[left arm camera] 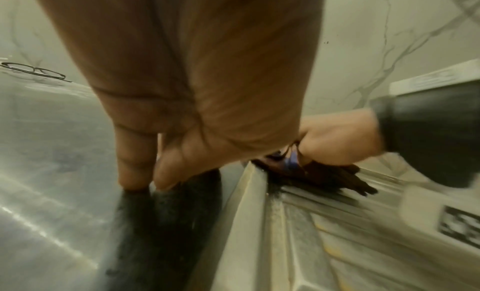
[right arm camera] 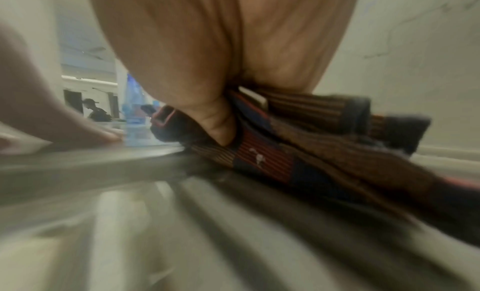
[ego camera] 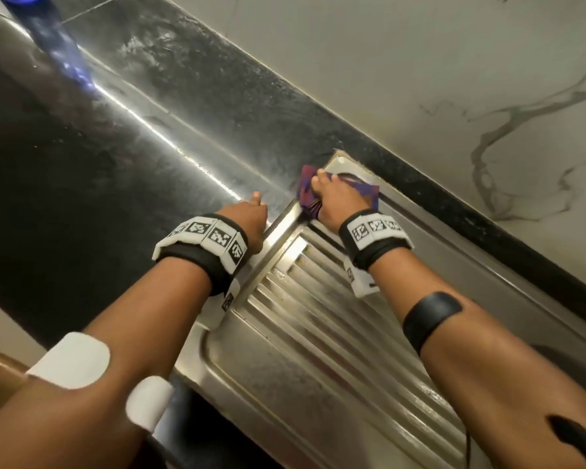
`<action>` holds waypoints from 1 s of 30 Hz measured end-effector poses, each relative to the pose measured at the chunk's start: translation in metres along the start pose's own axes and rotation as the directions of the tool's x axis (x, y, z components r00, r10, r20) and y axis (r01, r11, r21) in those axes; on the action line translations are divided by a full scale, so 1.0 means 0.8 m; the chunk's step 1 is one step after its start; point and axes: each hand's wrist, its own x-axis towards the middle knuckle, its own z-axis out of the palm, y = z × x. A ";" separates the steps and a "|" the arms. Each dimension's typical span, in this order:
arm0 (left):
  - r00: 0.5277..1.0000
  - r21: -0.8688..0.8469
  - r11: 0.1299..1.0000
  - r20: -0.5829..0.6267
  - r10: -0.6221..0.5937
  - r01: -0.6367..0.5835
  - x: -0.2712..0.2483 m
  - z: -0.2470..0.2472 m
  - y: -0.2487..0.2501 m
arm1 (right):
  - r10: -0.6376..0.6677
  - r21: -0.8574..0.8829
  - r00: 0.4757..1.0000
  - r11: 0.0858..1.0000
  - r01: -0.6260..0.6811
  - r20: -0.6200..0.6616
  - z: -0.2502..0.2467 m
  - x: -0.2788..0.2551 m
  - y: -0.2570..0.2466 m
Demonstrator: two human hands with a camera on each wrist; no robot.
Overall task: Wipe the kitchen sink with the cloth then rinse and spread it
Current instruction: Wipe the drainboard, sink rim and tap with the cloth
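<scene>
I am bunching the striped cloth (ego camera: 307,192) in my right hand (ego camera: 335,201), fingers curled round it, pressing it into the far corner of the steel drainboard (ego camera: 318,319) to scrub there. My left hand (ego camera: 247,220) is resting with straight fingers, holding nothing, on the dark countertop (ego camera: 82,170) just beside the drainboard's edge, probably bracing me.

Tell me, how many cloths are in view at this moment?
1. The cloth is bunched under the right hand, at the far corner of the sink drainboard. More could lie outside the views.

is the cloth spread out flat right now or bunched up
Bunched up. The cloth sits folded in layers under the right hand, whose thumb pinches it against the sink's drainboard.
</scene>
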 end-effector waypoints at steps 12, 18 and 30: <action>0.996 0.043 0.997 0.060 0.068 -0.070 -0.057 0.003 -0.004 | -0.445 0.037 0.896 0.895 0.444 0.014 0.063 -0.116 -0.099; 0.999 -0.116 0.993 0.031 0.016 -0.013 -0.083 0.042 -0.006 | -0.171 0.028 0.983 0.985 0.169 0.068 0.025 -0.074 -0.074; 1.000 -0.094 0.996 -0.009 0.006 -0.007 -0.093 0.043 -0.002 | -0.658 0.025 0.731 0.746 0.666 0.181 0.114 -0.196 -0.142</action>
